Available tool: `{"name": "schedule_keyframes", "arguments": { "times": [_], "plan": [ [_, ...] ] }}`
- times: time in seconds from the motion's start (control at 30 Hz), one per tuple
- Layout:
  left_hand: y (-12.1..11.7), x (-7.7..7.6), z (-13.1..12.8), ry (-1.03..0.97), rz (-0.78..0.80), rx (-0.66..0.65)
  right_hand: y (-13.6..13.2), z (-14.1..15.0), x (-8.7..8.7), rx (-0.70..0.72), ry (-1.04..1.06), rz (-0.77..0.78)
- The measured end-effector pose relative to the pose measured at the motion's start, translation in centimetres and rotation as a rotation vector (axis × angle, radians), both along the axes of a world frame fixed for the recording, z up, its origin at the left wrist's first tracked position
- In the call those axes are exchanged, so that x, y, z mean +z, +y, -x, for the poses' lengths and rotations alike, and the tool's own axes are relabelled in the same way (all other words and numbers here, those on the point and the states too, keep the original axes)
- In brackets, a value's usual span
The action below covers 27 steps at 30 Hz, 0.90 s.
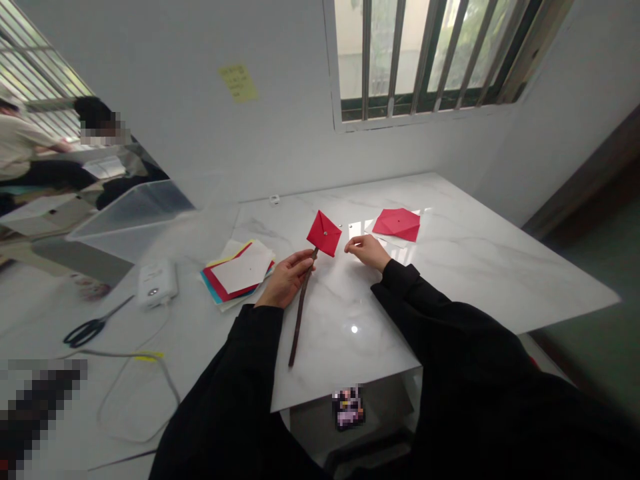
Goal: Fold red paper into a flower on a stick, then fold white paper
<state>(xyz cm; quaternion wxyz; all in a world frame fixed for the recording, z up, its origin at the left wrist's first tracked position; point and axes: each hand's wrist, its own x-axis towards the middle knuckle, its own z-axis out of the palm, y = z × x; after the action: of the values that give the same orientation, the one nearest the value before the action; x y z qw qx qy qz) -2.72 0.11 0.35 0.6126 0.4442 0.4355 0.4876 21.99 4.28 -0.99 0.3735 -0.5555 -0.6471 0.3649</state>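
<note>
My left hand (286, 281) is closed around the upper part of a thin dark brown stick (299, 320), which slants down toward the table's front edge. At the stick's top sits a red folded-paper pinwheel (316, 235) with a small pin at its centre. Just right of the pinwheel, my right hand (370, 252) hovers apart from it, thumb and fingertips pinched together. Anything between those fingertips is too small to make out. Beyond the right hand lie red folded paper pieces (403, 223) over white paper. Small shiny bits (351, 227) lie on the tabletop near the pinwheel.
Left of my left hand is a stack of coloured paper (243, 273), white on top. Farther left are a white power block (157, 283), black-handled scissors (90, 330), a looped cable (167, 373) and a clear plastic bin (135, 217). Two people sit in the background.
</note>
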Motion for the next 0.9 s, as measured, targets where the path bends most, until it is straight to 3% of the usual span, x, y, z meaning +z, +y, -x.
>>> {"name": "schedule_keyframes", "arguments": {
  "times": [0.1,0.2,0.43,0.7,0.9],
  "plan": [
    [0.1,-0.09,0.08,0.005,0.013,-0.009,-0.02,-0.23,0.22,-0.135,-0.009,-0.027],
    [0.15,-0.14,0.14,0.006,0.012,-0.018,-0.22,-0.32,0.41,-0.172,-0.013,-0.047],
    [-0.27,0.18,0.02,0.078,0.01,-0.098,-0.71,-0.19,0.36,-0.108,-0.148,-0.207],
    [-0.14,0.13,0.18,0.063,0.022,-0.072,-0.68,-0.11,0.26,-0.031,-0.281,-0.114],
    [0.02,-0.01,0.17,0.012,0.046,-0.045,-0.71,-0.31,0.67,-0.068,-0.26,-0.075]
  ]
}}
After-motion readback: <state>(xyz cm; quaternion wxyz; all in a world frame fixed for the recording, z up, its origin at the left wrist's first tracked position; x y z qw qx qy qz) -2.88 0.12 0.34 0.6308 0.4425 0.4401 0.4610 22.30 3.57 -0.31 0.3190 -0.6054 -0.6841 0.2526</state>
